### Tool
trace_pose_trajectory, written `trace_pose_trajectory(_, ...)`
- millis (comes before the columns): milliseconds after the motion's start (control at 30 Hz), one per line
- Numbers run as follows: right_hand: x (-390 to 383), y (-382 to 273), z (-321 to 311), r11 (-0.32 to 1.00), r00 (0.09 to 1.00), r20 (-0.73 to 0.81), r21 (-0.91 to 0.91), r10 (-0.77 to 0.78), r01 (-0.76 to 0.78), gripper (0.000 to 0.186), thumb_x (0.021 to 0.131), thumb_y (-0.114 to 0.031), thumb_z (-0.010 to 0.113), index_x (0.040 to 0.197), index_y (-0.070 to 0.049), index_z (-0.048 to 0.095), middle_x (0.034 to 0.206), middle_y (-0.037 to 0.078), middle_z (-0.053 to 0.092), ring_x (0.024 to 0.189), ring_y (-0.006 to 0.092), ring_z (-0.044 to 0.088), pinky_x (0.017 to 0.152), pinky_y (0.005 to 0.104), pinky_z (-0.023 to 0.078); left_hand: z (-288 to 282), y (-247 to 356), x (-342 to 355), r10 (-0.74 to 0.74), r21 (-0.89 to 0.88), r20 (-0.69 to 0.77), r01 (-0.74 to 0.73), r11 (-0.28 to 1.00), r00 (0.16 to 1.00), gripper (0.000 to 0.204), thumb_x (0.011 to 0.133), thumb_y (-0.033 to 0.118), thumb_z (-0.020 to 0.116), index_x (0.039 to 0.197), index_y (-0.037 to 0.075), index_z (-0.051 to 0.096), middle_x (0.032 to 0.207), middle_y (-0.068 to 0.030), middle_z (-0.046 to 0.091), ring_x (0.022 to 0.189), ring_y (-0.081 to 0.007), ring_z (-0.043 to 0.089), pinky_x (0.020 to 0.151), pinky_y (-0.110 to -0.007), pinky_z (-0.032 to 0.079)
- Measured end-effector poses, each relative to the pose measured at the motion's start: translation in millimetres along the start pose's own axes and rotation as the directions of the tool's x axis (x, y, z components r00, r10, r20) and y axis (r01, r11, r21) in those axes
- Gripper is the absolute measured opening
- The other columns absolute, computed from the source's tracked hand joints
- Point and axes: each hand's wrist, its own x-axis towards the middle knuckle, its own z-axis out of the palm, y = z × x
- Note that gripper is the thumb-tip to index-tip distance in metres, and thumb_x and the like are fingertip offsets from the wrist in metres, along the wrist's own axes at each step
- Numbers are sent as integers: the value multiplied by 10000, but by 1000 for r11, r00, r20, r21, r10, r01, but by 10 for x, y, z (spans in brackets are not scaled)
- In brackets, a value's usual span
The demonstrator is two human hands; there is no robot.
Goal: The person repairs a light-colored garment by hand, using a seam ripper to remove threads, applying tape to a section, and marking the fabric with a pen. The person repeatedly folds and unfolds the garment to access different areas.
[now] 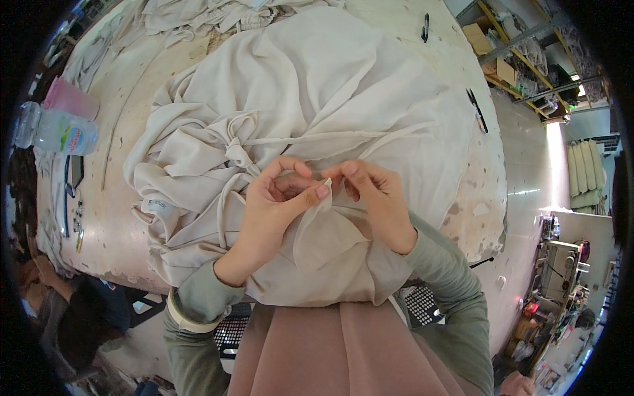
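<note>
Our left hand pinches the cloth; whether our right hand grips it, we cannot tell. Left, a tag and a bottle bear print.

The scene was viewed by the left of two wide fisheye cameras worn on the head, directed down and forward over the worktable. The left hand and right hand were seen from above at close range, near the middle of the view. The wearer's brownish-pink garment was caught nearest, at the lower edge. Shelving was taken in much farther off, at the upper right, and straight edges were bent toward the dark, rounded rim.
</note>
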Motion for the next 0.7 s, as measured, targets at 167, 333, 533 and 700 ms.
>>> trace_pose_trajectory(167, 4, -17, -10, 999, 999, -5, -35, -33, 32, 138, 910, -159, 609, 976, -43, 644, 858, -24, 622, 763, 44, 512, 658, 211, 411, -2, 11, -9, -19, -34, 1, 20, 999, 1000, 247, 819, 18, 696, 981, 55, 513, 867, -60, 674, 813, -85, 614, 734, -206, 469)
trace_pose_trajectory(333, -27, 61, 34, 938, 980, -18, -295, -197, 183, 113, 884, -117, 630, 972, -47, 645, 833, 0, 623, 757, 58, 531, 658, 223, 421, -3, 7, -7, 4, 127, 42, -10, 992, 999, 263, 816, 1, 690, 1021, 32, 527, 903, -65, 669, 839, -90, 621, 767, -215, 480)
trace_pose_trajectory(533, 4, 0, -21, 819, 889, 74, -363, -451, 446, 106, 837, -90, 671, 931, -47, 648, 872, 43, 637, 729, 107, 551, 629, 239, 431, -18, -19, -12, 122, 127, 65, -130, 983, 990, 222, 841, -27, 642, 1034, 8, 538, 958, -80, 656, 892, -107, 628, 817, -227, 493)
trace_pose_trajectory(700, -6, -13, 1, 770, 862, 103, -406, -496, 492, 195, 758, -44, 737, 936, -56, 660, 899, 40, 608, 745, 109, 539, 643, 241, 437, -24, -38, 2, 154, 42, 118, -160, 986, 981, 193, 863, -31, 610, 1033, 8, 527, 977, -84, 654, 911, -116, 627, 820, -226, 496)
